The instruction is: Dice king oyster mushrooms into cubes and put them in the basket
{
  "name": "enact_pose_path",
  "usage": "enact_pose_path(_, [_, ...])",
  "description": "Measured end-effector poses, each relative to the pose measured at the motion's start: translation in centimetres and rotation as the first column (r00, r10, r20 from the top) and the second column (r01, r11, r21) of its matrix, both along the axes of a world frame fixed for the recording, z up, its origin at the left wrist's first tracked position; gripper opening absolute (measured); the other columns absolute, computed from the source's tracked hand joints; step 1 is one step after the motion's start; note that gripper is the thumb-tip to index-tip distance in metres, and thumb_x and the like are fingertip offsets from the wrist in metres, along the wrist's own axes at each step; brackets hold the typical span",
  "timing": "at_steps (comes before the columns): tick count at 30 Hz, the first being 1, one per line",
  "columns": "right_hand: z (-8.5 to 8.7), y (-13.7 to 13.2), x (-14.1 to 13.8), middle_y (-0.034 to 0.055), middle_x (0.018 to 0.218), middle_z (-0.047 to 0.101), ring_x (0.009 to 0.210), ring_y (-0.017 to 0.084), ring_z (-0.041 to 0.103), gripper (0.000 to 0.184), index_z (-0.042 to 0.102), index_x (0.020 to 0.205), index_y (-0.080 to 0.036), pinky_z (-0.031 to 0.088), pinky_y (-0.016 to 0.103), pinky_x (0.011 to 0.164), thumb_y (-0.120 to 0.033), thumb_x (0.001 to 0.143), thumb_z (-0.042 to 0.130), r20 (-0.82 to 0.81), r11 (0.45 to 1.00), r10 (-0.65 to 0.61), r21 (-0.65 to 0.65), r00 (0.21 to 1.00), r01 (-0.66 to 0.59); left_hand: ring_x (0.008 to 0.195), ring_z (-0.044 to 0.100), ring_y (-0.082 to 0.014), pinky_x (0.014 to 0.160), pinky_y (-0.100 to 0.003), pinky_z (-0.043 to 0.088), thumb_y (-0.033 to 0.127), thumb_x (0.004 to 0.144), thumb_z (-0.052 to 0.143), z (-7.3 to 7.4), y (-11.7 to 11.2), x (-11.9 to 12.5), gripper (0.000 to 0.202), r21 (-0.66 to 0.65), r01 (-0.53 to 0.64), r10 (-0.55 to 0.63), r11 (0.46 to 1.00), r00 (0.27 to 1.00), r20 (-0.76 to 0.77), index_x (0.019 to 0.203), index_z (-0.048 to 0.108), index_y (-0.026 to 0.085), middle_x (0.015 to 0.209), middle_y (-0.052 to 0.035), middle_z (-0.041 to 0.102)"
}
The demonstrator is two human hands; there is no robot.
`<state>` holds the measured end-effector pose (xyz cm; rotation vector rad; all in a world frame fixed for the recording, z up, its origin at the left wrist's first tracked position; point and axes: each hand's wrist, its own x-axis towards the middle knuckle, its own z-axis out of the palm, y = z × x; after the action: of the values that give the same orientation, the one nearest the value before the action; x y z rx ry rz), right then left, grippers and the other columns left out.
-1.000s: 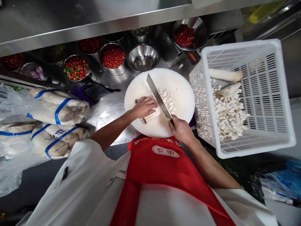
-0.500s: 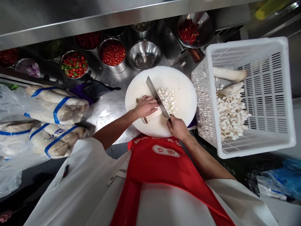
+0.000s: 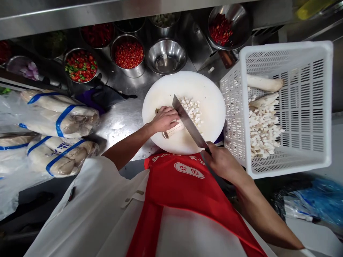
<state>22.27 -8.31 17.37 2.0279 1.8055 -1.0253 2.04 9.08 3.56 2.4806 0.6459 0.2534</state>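
My left hand (image 3: 165,119) is closed over a pale king oyster mushroom (image 3: 174,130), pressing it onto the round white cutting board (image 3: 214,103). The mushroom's brownish edge shows below the fingers, and part of it is hidden under the hand. In my right hand (image 3: 221,159) is the dark handle of a cleaver (image 3: 189,121). Its blade slants across the board beside the mushroom's cut end, with the tip pointing away from me. Small white mushroom cubes (image 3: 193,109) lie loose on the board, just right of the blade.
At right stands a white plastic basket (image 3: 249,171) holding diced and whole mushrooms. Bagged mushrooms (image 3: 64,117) lie at left. Along the back are bowls of chopped chillies (image 3: 128,53) and a steel bowl (image 3: 166,57). A metal shelf edge (image 3: 107,14) crosses the top.
My right hand has drawn the cleaver back toward me and to the right, lifting its handle end past the board's edge. My left hand stays on the mushroom.
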Motion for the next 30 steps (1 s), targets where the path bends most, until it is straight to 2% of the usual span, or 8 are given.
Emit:
enact_pose_path(6, [-5.8, 3.3, -2.5, 0.0154, 0.090, 0.074, 0.082, 0.027, 0.069, 0.030, 0.055, 0.116, -0.012, 0.041, 0.032, 0.068, -0.027, 0.097, 0.037, 0.075, 0.997, -0.025, 0.075, 0.997, 0.019, 0.109, 0.052, -0.0232, 0.097, -0.042, 0.032, 0.036, 0.094, 0.052, 0.1, 0.0, 0.2, 0.021, 0.009, 0.010, -0.010, 1.000, 1.000, -0.014, 0.101, 0.067, 0.024, 0.103, -0.0037, 0.067])
enact_pose_path(9, [-6.8, 3.7, -2.7, 0.0143, 0.093, 0.074, 0.086, 0.026, 0.069, 0.035, 0.054, 0.121, -0.011, 0.043, 0.031, 0.073, -0.029, 0.097, 0.037, 0.035, 0.988, -0.025, 0.156, 0.999, 0.019, 0.112, 0.052, -0.0226, 0.098, -0.041, 0.032, 0.036, 0.094, 0.052, 0.4, 0.0, -0.3, 0.022, 0.017, 0.016, -0.016, 1.000, 1.000, -0.006, 0.105, 0.067, 0.024, 0.110, -0.0035, 0.066])
enact_pose_path(14, [-3.5, 1.8, -2.0, 0.0133, 0.089, 0.073, 0.082, 0.027, 0.069, 0.033, 0.054, 0.117, -0.012, 0.041, 0.031, 0.070, -0.031, 0.098, 0.037, 0.008, 0.978, -0.042, 0.204, 0.999, 0.040, 0.114, 0.050, -0.0231, 0.097, -0.040, 0.032, 0.038, 0.092, 0.056, 0.4, 0.1, -1.4, 0.020, 0.038, 0.025, -0.026, 0.999, 1.000, 0.006, 0.103, 0.067, 0.025, 0.113, -0.0031, 0.065])
enact_pose_path(18, [-0.1, -0.2, -1.3, 0.0107, 0.082, 0.073, 0.075, 0.025, 0.068, 0.024, 0.056, 0.106, -0.016, 0.037, 0.030, 0.063, -0.030, 0.097, 0.040, 0.003, 0.995, -0.010, 0.102, 1.000, 0.010, 0.113, 0.050, -0.0238, 0.096, -0.042, 0.031, 0.038, 0.091, 0.056, 0.0, 0.1, -1.5, 0.020, 0.003, 0.020, -0.020, 1.000, 1.000, 0.001, 0.102, 0.067, 0.025, 0.110, -0.0033, 0.065])
enact_pose_path(21, [0.4, -0.5, -1.1, 0.0099, 0.076, 0.071, 0.069, 0.025, 0.067, 0.022, 0.057, 0.102, -0.016, 0.034, 0.031, 0.059, -0.031, 0.097, 0.041, 0.022, 1.000, 0.014, 0.020, 1.000, -0.014, 0.114, 0.049, -0.0249, 0.097, -0.043, 0.031, 0.037, 0.090, 0.058, -0.2, 0.1, -1.2, 0.020, -0.024, -0.002, 0.002, 1.000, 1.000, -0.001, 0.103, 0.067, 0.026, 0.110, -0.0034, 0.066])
enact_pose_path(23, [-0.8, 0.1, -1.5, 0.0106, 0.076, 0.071, 0.069, 0.025, 0.067, 0.024, 0.057, 0.103, -0.016, 0.034, 0.031, 0.059, -0.031, 0.097, 0.040, 0.038, 1.000, 0.015, 0.003, 0.999, -0.015, 0.114, 0.049, -0.0254, 0.098, -0.044, 0.030, 0.037, 0.089, 0.058, -0.2, 0.0, -1.1, 0.019, -0.026, -0.015, 0.015, 1.000, 1.000, 0.002, 0.102, 0.066, 0.025, 0.108, -0.0034, 0.066])
enact_pose_path(28, [-6.0, 2.6, -3.1, 0.0148, 0.090, 0.074, 0.082, 0.026, 0.069, 0.030, 0.056, 0.116, -0.011, 0.041, 0.030, 0.069, -0.026, 0.096, 0.038, 0.057, 0.996, -0.028, 0.085, 0.998, 0.023, 0.114, 0.050, -0.0250, 0.097, -0.043, 0.032, 0.038, 0.090, 0.058, -0.1, 0.0, -1.0, 0.019, -0.018, -0.013, 0.013, 1.000, 1.000, 0.000, 0.100, 0.066, 0.025, 0.104, -0.0032, 0.067])
enact_pose_path(30, [-7.0, 2.9, -3.3, 0.0154, 0.092, 0.074, 0.086, 0.027, 0.069, 0.034, 0.055, 0.120, -0.010, 0.043, 0.031, 0.073, -0.028, 0.097, 0.038, 0.030, 0.991, -0.032, 0.129, 0.999, 0.028, 0.114, 0.050, -0.0240, 0.097, -0.042, 0.033, 0.038, 0.090, 0.058, 0.0, 0.0, -1.2, 0.019, -0.023, -0.018, 0.019, 1.000, 1.000, 0.020, 0.101, 0.066, 0.024, 0.106, -0.0027, 0.067])
